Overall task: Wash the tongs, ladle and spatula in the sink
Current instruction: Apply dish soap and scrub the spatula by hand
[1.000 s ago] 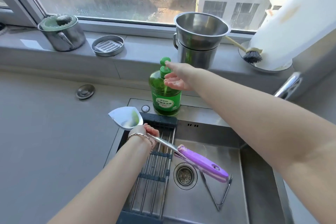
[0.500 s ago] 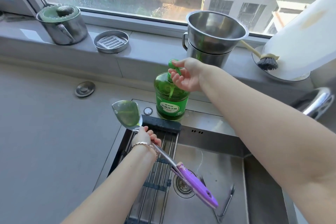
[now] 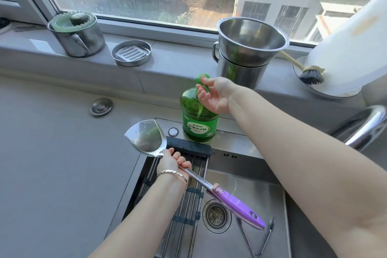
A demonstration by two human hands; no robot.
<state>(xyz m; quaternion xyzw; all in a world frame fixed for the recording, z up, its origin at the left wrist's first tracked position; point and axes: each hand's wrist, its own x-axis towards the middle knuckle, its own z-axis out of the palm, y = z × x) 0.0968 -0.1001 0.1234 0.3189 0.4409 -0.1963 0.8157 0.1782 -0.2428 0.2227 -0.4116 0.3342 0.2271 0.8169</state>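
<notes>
Left hand (image 3: pixel 172 162) grips the shiny steel, purple-handled spatula (image 3: pixel 188 170) by its shaft over the sink (image 3: pixel 278 176)'s back-left corner; right hand (image 3: pixel 215 95) curls around the green soap bottle (image 3: pixel 199 120)'s pump.

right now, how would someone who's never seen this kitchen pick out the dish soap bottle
Start at the steel sink and go to its back rim, below the windowsill. The dish soap bottle stands there, just in front of the stacked steel pots, with the right hand on its pump. It is the only clear green plastic thing among grey metalware, and it bears a green and white label.
</notes>
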